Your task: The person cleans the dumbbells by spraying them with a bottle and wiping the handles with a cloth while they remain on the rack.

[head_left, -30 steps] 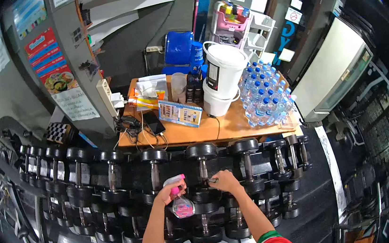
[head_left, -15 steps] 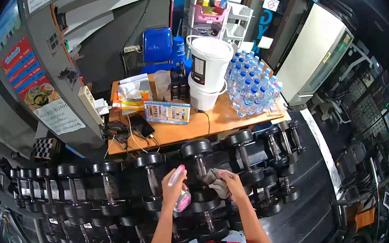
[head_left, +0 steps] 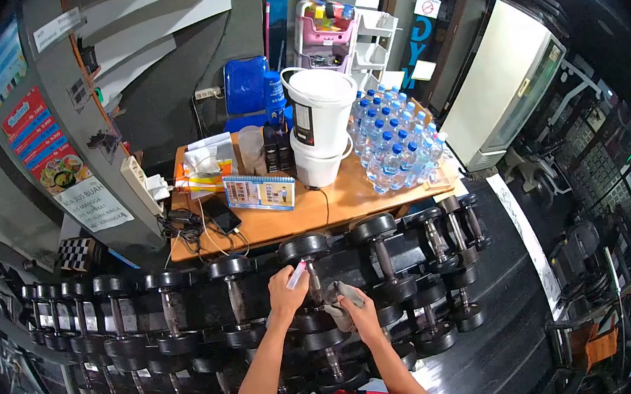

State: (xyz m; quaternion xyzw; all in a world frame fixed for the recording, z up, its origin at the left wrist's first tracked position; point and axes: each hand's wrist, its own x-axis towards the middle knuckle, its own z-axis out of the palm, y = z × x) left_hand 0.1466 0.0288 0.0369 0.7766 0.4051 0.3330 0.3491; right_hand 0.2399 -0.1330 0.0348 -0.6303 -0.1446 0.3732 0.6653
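My left hand (head_left: 286,294) is wrapped round a spray bottle (head_left: 297,275) with a pink-and-white spray head; most of its body is hidden behind the hand. Just right of it, my right hand (head_left: 361,315) grips a crumpled grey cloth (head_left: 341,319). Both hands are over a black dumbbell (head_left: 304,247) on the rack, its metal handle running between them. The cloth overlaps the handle's lower part and the near head. Another dumbbell (head_left: 373,227) lies to the right.
More dumbbells (head_left: 165,280) line the two-tier rack. Behind it stands a wooden table (head_left: 354,202) with stacked white buckets (head_left: 323,104), water bottles (head_left: 396,146), a desk calendar (head_left: 260,193) and a phone (head_left: 221,215). A white fridge (head_left: 500,85) stands at the right.
The spray bottle has tilted, with its spray head now pointing up and away toward the dumbbell. My right hand has brought the cloth lower and left, against the dumbbell's handle. The view has shifted slightly.
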